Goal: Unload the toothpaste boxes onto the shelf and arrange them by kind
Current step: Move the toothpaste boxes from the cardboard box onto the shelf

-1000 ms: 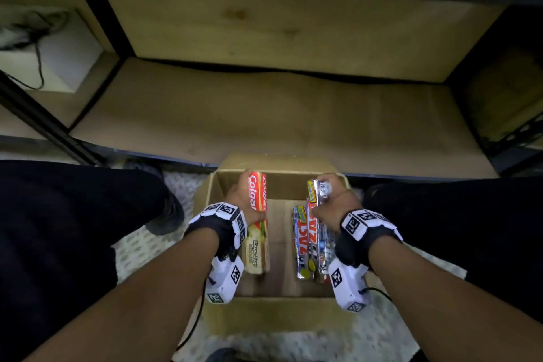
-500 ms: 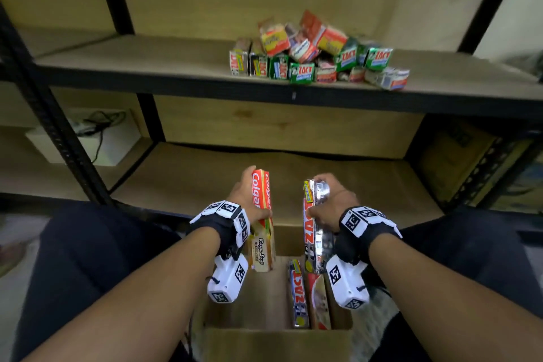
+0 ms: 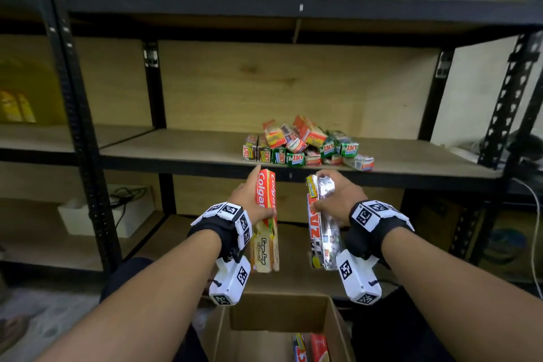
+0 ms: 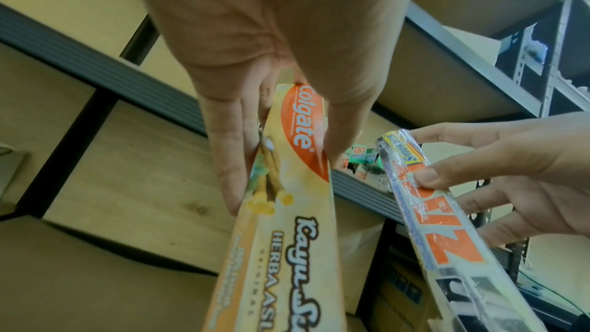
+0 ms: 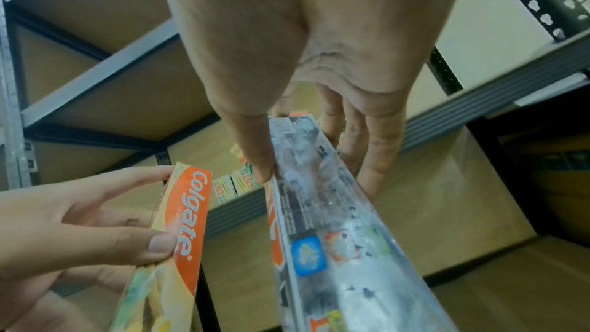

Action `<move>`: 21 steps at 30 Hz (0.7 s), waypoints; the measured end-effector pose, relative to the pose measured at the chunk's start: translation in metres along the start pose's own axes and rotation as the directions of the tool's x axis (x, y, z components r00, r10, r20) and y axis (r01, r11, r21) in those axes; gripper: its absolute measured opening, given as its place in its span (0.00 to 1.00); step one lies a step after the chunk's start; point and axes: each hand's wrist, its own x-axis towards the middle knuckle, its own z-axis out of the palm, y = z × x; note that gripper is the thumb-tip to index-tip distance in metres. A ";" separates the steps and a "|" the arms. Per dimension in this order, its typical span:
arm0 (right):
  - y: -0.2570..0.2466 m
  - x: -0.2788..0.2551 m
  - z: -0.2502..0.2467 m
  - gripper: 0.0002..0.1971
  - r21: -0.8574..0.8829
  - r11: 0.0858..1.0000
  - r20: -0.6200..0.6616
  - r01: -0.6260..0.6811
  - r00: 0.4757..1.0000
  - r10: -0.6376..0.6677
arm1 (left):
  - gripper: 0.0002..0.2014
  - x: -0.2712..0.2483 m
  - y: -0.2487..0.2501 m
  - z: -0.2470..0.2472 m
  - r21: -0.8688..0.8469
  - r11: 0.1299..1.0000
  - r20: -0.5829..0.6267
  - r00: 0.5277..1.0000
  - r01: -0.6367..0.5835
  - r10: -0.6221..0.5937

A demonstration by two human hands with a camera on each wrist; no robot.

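My left hand [image 3: 249,200] grips a red and yellow Colgate box [image 3: 266,220] lengthwise, thumb on one side and fingers on the other [image 4: 223,160]. My right hand [image 3: 338,200] holds a silver Zact box [image 3: 321,223] the same way, its thumb [image 5: 255,155] pressed on the box's edge. Both boxes hang in the air just below the front edge of the middle shelf [image 3: 182,153]. A loose pile of toothpaste boxes [image 3: 305,142] lies on that shelf, right above my hands. The cardboard box [image 3: 279,329] sits below, with two more toothpaste boxes [image 3: 311,348] inside.
Black metal uprights [image 3: 76,114] frame the shelf unit. Bare board lies left of the pile. A white box with cables [image 3: 105,211] sits on the lower shelf at left. My dark trouser legs flank the cardboard box.
Both hands have lifted their boxes out of the cardboard box and up to the middle shelf's edge. My head has tilted up, bringing the pile into view.
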 end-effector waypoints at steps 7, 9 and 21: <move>-0.045 0.040 -0.035 0.36 -0.063 0.994 -0.028 0.090 0.995 -0.092 | 0.57 0.032 0.020 -0.046 0.066 0.996 -0.057 0.997 -0.054 0.058; -0.057 0.058 -0.042 0.37 -0.072 0.992 -0.035 0.104 0.994 -0.106 | 0.55 0.048 0.022 -0.056 0.096 0.994 -0.102 0.993 -0.056 0.066; -0.108 0.184 -0.059 0.34 -0.218 0.964 -0.018 0.150 0.987 -0.157 | 0.36 0.174 0.031 -0.106 0.093 0.995 -0.179 0.983 -0.031 0.048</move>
